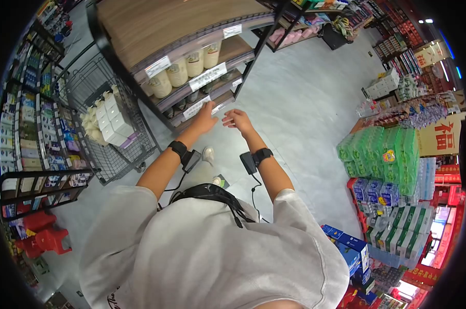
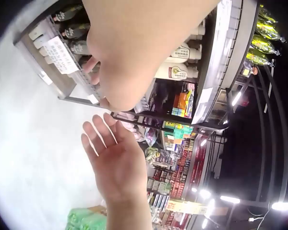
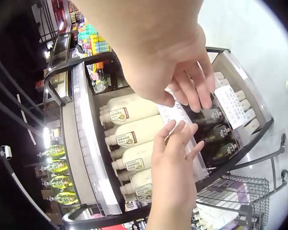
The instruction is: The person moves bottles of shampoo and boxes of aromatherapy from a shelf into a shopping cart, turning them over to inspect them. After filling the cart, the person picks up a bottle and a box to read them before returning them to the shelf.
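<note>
In the head view my left hand [image 1: 204, 119] is held out before the lower shelves of a display rack [image 1: 166, 28], holding nothing. My right hand [image 1: 238, 120] hovers just beside it, fingers loosely bent and also holding nothing. Cream bottles [image 1: 177, 73] with pale labels stand in a row on the rack's middle shelf. The right wrist view shows dark bottles [image 3: 220, 149] on the shelf below them, and white-capped bottles [image 3: 252, 125] lower still. White price cards [image 1: 207, 76] hang along the shelf edges. Both hands overlap the rack in that view.
To the left stands a wire shopping cart [image 1: 70, 85] holding white boxes [image 1: 112, 121] and cream-coloured bottles. Stocked shelving [image 1: 27, 129] lines the far left, with red stools [image 1: 42, 234] below. Green-wrapped packs [image 1: 382, 154] are stacked on the right. Grey floor [image 1: 305, 103] runs between.
</note>
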Demonstrator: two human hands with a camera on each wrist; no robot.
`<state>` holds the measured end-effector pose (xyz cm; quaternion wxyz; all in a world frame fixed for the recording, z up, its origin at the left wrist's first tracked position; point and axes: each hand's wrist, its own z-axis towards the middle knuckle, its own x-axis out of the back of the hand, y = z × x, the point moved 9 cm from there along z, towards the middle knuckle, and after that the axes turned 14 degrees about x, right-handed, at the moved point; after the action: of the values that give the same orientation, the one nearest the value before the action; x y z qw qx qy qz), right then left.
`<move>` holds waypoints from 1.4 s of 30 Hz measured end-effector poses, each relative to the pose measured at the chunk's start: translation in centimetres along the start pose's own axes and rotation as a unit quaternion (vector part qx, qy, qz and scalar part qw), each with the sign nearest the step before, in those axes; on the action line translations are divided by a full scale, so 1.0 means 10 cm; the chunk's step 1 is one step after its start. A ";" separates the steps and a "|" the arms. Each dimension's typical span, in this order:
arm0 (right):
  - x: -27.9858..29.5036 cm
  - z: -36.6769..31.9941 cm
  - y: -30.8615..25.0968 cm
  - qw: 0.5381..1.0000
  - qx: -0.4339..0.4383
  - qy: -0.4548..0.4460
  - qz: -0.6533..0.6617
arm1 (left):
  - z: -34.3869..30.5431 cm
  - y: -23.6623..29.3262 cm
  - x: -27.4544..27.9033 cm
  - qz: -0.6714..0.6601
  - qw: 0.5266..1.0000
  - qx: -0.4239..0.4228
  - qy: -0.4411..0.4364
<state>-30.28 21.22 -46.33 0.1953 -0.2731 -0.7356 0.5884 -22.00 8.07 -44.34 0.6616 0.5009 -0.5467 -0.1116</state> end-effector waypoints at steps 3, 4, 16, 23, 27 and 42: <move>0.31 0.56 -0.18 0.996 0.068 0.054 0.015 | 0.56 0.33 0.20 0.004 0.998 0.000 0.056; 0.38 0.69 -0.31 0.995 0.077 0.061 -0.024 | 0.63 0.33 0.24 0.002 0.998 0.023 0.062; 0.13 2.74 -1.76 0.917 0.374 0.018 -0.133 | 1.75 0.77 0.72 -0.084 0.983 0.094 0.133; -0.01 2.76 -1.74 0.897 0.335 -0.048 -0.283 | 1.93 0.63 0.25 -0.056 0.993 0.091 0.046; -0.05 2.82 -1.85 0.819 0.401 -0.071 -0.403 | 1.99 0.22 -0.18 -0.252 0.961 0.108 0.013; 1.08 2.36 -1.59 0.895 0.424 -0.094 -0.102 | -0.02 -0.05 0.31 -0.253 0.890 0.289 0.246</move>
<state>-55.74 7.65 -36.64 0.2814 -0.0320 -0.4554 0.8441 -20.48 5.76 -42.78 0.5506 0.8025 -0.2294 0.0145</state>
